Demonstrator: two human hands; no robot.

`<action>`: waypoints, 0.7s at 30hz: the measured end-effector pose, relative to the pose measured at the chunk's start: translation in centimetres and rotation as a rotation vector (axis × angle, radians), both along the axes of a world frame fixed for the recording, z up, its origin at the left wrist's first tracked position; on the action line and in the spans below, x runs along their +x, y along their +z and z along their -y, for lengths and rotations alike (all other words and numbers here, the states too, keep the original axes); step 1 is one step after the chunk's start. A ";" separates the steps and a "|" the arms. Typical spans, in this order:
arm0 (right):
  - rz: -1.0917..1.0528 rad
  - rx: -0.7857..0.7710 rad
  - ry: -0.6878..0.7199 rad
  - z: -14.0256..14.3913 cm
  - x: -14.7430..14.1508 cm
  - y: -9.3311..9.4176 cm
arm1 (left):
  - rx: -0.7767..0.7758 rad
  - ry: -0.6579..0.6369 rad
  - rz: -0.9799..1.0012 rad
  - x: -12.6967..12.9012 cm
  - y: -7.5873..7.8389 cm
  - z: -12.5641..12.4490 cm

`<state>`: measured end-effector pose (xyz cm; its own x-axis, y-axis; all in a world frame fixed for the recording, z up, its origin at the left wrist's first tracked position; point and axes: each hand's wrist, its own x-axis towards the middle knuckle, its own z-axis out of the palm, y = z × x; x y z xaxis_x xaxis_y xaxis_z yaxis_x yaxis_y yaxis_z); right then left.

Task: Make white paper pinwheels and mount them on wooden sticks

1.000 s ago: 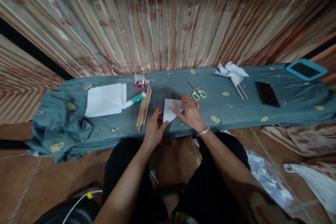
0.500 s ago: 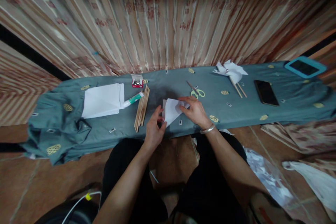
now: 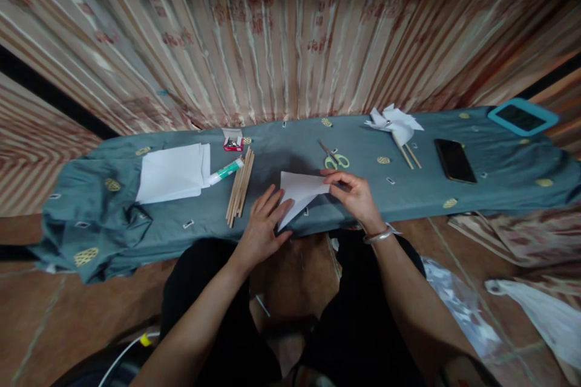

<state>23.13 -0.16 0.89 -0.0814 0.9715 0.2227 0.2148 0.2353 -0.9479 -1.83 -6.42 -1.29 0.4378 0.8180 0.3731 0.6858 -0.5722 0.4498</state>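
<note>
Left hand (image 3: 262, 227) is laid flat, palm down, fingers spread and extended, pressed against the near-left edge of the folded paper (image 3: 297, 193). Right hand (image 3: 356, 196) is curled at the paper's right corner, which is pinched between thumb and fingertips; a bangle is worn on that wrist. Both forearms are bare and angled inward toward the paper.

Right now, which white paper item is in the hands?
The folded triangular sheet, pinched by the right hand and pressed by the left hand; not the paper stack or pinwheel.
</note>
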 end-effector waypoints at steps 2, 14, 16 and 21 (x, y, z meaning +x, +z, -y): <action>-0.085 -0.046 0.028 0.0 0.0 0.1 | 0.045 -0.011 0.001 -0.3 0.8 0.2; 0.029 -0.001 0.123 0.7 -0.2 0.1 | 0.319 -0.030 -0.060 -1.4 1.4 -3.2; 0.277 0.112 0.119 1.3 0.2 0.1 | 0.333 -0.012 -0.114 -1.5 0.6 -3.4; 0.893 0.413 0.115 3.7 -0.1 0.5 | 0.273 -0.011 -0.204 -1.4 -0.2 -2.8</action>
<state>22.99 -3.82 1.34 -0.4733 0.8070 0.3532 0.7656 0.5752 -0.2882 -3.20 -3.57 -1.49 0.5345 0.6944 0.4817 0.7386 -0.6609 0.1331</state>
